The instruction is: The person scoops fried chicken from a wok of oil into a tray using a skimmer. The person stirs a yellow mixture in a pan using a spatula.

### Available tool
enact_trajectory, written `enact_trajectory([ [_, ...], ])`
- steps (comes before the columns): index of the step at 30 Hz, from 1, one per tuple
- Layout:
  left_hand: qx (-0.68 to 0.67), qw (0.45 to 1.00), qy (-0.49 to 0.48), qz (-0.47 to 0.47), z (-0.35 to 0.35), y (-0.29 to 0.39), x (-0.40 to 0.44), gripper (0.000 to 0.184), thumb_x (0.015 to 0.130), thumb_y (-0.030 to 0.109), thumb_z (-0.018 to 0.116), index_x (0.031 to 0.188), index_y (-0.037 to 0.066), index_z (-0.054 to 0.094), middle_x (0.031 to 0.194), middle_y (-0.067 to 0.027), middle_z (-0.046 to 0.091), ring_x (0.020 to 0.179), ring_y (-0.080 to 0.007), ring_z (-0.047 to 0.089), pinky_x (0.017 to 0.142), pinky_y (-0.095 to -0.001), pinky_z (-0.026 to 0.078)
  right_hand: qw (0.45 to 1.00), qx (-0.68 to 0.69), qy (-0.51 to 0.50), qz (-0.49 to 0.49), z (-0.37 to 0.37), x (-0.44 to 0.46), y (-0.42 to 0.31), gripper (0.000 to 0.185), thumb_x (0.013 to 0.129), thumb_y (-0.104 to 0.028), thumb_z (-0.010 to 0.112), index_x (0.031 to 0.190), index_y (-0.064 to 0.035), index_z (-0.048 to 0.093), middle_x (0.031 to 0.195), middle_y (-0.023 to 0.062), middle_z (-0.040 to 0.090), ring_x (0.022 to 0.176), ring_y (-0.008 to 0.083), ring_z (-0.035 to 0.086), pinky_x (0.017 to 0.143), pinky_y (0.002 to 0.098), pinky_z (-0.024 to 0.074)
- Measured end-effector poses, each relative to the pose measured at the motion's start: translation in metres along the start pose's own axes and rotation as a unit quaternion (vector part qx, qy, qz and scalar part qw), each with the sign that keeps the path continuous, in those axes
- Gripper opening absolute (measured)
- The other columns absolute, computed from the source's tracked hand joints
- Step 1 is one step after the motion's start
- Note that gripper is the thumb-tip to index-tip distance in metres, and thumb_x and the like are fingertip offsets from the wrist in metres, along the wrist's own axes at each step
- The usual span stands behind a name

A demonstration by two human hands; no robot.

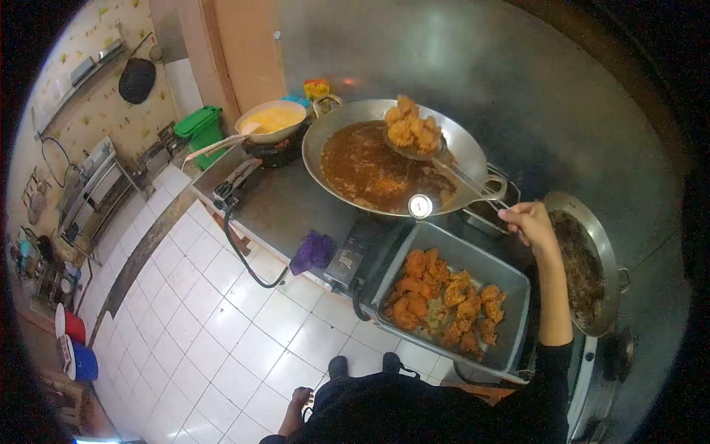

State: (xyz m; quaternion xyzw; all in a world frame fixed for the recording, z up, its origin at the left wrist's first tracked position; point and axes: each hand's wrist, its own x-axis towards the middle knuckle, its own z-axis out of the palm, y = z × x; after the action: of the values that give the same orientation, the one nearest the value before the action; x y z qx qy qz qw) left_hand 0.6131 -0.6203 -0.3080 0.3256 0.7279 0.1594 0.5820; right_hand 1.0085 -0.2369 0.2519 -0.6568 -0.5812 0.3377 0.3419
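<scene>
My right hand (531, 224) is closed around the handle of a skimmer (467, 180). Fried pieces (411, 127) are heaped on its head, above the brown oil (362, 159) in a large two-handled wok (313, 164). A round dial thermometer (420, 206) is at the wok's near rim. Just in front, a grey tray (515, 325) holds several orange-brown fried pieces (414, 285). My left hand (302, 397) hangs low beside my body, over the tiled floor, its fingers curled; whether it holds anything is too small to tell.
At the right is a second wok (605, 244) with dark oil. A pan of yellow liquid (275, 118) with a wooden-handled utensil stands on a burner at the back left. A purple cloth (313, 251) lies at the counter edge, near a hose (251, 272). A green bin (201, 132) stands beyond.
</scene>
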Motion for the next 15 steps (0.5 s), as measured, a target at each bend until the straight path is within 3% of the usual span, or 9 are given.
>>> enact_trajectory([
  [9, -0.037, 0.998, -0.01, -0.051, 0.006, 0.0, -0.006, 0.025, 0.072, 0.02, 0.046, 0.088, 0.003, 0.055, 0.072, -0.0095, 0.057, 0.053, -0.0172, 0.054, 0.042, -0.0268, 0.04, 1.0, 0.0, 0.001, -0.011, -0.002, -0.007, 0.003, 0.022, 0.066, -0.019, 0.062, 0.053, -0.0062, 0.051, 0.044, -0.0008, 0.044, 0.03, 0.0043, 0.03, 0.028, 0.0194, 0.0177],
  [15, -0.042, 0.997, -0.01, -0.07, 0.005, 0.005, -0.007, 0.025, 0.072, 0.019, 0.046, 0.089, 0.001, 0.054, 0.073, -0.0106, 0.057, 0.053, -0.0179, 0.054, 0.041, -0.0274, 0.04, 0.999, -0.017, -0.013, 0.05, 0.005, -0.009, 0.03, 0.019, 0.064, -0.014, 0.064, 0.054, -0.0053, 0.05, 0.042, 0.0, 0.044, 0.029, 0.0043, 0.03, 0.028, 0.02, 0.0177],
])
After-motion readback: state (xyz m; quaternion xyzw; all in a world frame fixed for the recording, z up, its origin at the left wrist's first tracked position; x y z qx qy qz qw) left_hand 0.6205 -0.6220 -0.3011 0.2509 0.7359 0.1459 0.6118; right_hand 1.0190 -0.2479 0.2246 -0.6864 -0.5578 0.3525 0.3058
